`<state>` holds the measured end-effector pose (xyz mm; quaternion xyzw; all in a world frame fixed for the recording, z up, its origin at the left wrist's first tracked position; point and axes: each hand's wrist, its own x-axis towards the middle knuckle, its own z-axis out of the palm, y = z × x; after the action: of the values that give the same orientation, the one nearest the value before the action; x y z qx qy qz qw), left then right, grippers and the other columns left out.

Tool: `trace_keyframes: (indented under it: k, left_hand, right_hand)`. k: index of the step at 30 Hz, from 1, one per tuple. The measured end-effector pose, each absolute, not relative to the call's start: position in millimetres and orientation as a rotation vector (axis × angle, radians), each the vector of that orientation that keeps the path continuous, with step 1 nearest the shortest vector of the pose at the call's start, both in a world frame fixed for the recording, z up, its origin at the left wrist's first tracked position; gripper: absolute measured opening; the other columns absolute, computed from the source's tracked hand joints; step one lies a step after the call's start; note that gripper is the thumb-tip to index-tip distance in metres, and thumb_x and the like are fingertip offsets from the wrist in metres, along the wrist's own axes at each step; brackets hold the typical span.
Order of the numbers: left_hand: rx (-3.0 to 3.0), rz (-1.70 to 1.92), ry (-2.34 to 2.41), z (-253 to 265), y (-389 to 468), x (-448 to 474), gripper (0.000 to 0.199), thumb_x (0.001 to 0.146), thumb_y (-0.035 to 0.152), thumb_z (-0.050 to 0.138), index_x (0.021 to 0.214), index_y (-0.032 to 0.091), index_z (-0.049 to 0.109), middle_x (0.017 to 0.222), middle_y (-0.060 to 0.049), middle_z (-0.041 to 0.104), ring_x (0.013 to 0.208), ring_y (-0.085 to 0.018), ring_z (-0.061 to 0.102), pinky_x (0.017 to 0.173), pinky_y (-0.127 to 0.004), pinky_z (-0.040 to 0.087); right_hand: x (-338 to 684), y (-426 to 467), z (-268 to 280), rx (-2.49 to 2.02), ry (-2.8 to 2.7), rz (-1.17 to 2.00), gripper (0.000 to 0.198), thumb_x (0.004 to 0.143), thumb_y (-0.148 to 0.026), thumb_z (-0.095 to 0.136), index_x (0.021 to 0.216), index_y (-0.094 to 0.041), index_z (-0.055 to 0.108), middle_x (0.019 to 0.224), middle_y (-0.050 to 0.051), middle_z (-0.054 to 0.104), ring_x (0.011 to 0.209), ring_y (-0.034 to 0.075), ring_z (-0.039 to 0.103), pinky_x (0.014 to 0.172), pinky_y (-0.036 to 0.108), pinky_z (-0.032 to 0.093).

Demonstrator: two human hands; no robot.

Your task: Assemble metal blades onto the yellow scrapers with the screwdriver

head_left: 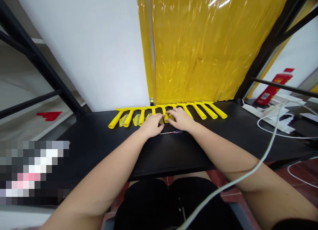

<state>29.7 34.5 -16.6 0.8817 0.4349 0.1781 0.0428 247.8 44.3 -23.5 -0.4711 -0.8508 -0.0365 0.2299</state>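
Yellow T-shaped handles (pixel 198 111) with round tube grips lie in a row across the black table, crossbars toward the back. Small yellow pieces with grey metal plates (pixel 136 119) lie between the handles on the left. My left hand (pixel 151 125) is closed at the middle of the row, its thumb and forefinger around a small yellowish piece that is mostly hidden. My right hand (pixel 182 119) faces it, fingers bent and fingertips at a yellow handle (pixel 166 118) between the two hands. Just in front of them lies a screwdriver (pixel 177 132) with a dark purple handle.
A yellow plastic curtain (pixel 203 51) and a white panel (pixel 99 51) stand behind the table (pixel 164 153). At right are a red bottle (pixel 274 87) and white power strips (pixel 270 119). A white cable (pixel 248 173) crosses over my right forearm. Red gloves (pixel 49 116) lie on the left shelf.
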Motion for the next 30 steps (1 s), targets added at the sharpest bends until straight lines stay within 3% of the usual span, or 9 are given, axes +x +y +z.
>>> trace_keyframes:
  k: [4,8,12,17,25,30]
  left_hand:
    - [2.685,0.576,1.377,-14.5,36.2,26.8,0.038,0.095,0.031,0.058,0.129,0.017,0.066,0.135,-0.017,0.07,0.133,-0.034,0.062,0.118,-0.053,0.045]
    - [2.681,0.563,1.373,-17.2,38.7,26.1,0.033,0.092,0.03,0.06,0.122,0.018,0.068,0.125,-0.016,0.074,0.126,-0.035,0.066,0.115,-0.056,0.046]
    - [2.678,0.566,1.347,-19.3,40.2,25.9,0.026,0.09,0.026,0.061,0.114,0.02,0.07,0.119,-0.014,0.076,0.123,-0.034,0.068,0.121,-0.059,0.04]
    - [2.646,0.596,1.338,-18.2,40.6,26.1,0.025,0.089,0.023,0.062,0.112,0.02,0.07,0.131,-0.017,0.072,0.143,-0.036,0.056,0.13,-0.064,0.025]
    - [2.53,0.776,1.317,-13.5,38.0,28.2,0.019,0.085,0.018,0.065,0.102,0.021,0.071,0.131,-0.014,0.072,0.148,-0.037,0.05,0.132,-0.064,0.019]
    - [2.323,1.06,1.325,-5.1,33.0,29.5,0.016,0.08,0.017,0.067,0.094,0.022,0.071,0.12,-0.011,0.071,0.133,-0.034,0.059,0.122,-0.054,0.041]
  right_hand:
    - [236.4,42.9,-24.9,-1.221,-2.453,-0.121,0.049,0.099,-0.046,0.065,0.141,-0.02,0.067,0.111,0.012,0.071,0.104,0.03,0.056,0.102,0.043,0.043]
    - [231.8,44.8,-27.0,-1.241,-2.467,-0.131,0.048,0.097,-0.046,0.067,0.138,-0.019,0.069,0.108,0.012,0.074,0.101,0.03,0.056,0.1,0.042,0.042]
    - [230.2,48.6,-28.9,-1.263,-2.466,-0.136,0.038,0.097,-0.044,0.07,0.128,-0.022,0.074,0.101,0.011,0.073,0.1,0.029,0.056,0.097,0.039,0.041]
    - [230.5,54.7,-31.1,-1.225,-2.452,-0.071,0.032,0.096,-0.041,0.073,0.121,-0.022,0.075,0.097,0.008,0.073,0.093,0.024,0.058,0.095,0.036,0.039]
    - [232.4,61.6,-33.3,-1.175,-2.453,-0.076,0.031,0.095,-0.029,0.074,0.124,-0.019,0.074,0.097,0.008,0.072,0.095,0.023,0.06,0.095,0.035,0.041]
    - [234.8,57.8,-27.8,-1.09,-2.371,-0.14,0.03,0.099,-0.028,0.069,0.127,-0.018,0.073,0.103,0.01,0.072,0.097,0.025,0.062,0.099,0.037,0.044]
